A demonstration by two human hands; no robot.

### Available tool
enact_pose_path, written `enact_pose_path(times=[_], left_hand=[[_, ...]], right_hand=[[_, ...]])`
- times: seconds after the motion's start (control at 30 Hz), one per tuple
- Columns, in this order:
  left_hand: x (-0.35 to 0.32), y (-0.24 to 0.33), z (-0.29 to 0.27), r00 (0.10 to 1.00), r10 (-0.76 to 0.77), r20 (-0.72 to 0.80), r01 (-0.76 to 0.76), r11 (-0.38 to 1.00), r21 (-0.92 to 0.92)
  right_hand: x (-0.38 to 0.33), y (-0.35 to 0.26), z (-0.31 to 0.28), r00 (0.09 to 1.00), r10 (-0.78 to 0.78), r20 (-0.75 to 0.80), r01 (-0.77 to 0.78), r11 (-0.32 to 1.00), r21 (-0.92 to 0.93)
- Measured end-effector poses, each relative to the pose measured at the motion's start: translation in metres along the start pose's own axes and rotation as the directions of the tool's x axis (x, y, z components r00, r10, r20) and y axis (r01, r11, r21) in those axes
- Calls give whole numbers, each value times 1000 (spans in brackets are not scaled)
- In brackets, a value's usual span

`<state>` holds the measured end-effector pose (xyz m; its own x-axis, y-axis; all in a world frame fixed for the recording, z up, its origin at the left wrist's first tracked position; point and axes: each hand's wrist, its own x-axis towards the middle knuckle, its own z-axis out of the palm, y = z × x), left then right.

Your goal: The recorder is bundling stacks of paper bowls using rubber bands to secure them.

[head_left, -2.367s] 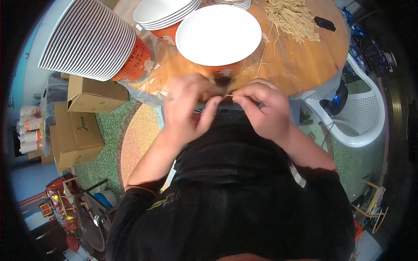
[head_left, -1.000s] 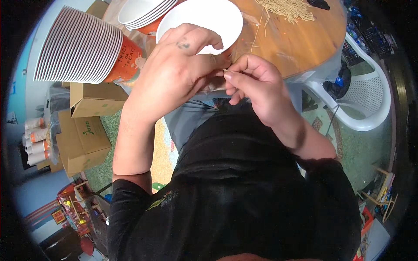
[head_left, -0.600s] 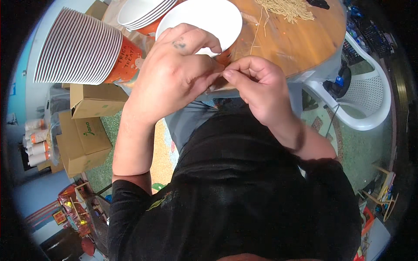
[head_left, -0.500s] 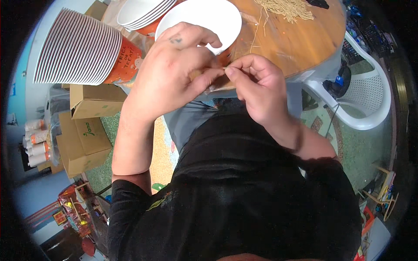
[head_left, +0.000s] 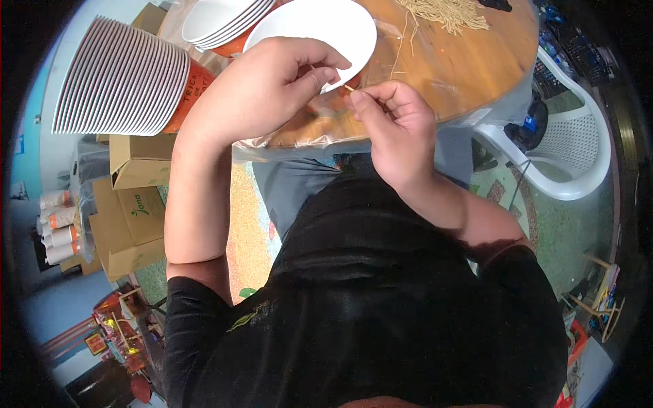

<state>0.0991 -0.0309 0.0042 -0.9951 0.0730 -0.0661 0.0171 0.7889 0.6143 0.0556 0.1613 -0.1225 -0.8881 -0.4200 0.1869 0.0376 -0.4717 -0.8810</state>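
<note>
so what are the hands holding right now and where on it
A thin pale stick, pinched between the thumb and fingertips of the left hand and the right hand. Only a short bit shows between them, so which part is gripped cannot be told.

Thin pale stick (head_left: 347, 88) between fingertips

A round wooden table (head_left: 476, 61) stands at twelve o'clock, a white plastic chair (head_left: 571, 163) at two, cardboard boxes (head_left: 132, 204) at nine.
</note>
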Motion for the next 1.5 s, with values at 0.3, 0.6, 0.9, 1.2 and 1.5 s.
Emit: enact_pose_path(times=[0.3, 0.6, 0.9, 1.2, 1.5], left_hand=[[4, -3, -8, 997, 19, 68, -13, 996, -84], [16, -4, -13, 979, 21, 203, 3, 993, -117], [17, -3, -11, 983, 53, 176, -53, 999, -8], [-3, 6, -2, 962, 72, -265, -18, 979, 202], [-3, 32, 8, 975, -223, 10, 223, 975, 21]], right_hand=[[1, 3, 5, 1000, 6, -11, -6, 1000, -21], [5, 3, 4, 1000, 23, 10, -22, 997, -70], [9, -6, 1, 993, 102, 54, -98, 992, -82], [13, -9, -2, 991, 78, 107, -67, 992, -104], [17, -7, 0, 991, 75, 110, -62, 991, -116]])
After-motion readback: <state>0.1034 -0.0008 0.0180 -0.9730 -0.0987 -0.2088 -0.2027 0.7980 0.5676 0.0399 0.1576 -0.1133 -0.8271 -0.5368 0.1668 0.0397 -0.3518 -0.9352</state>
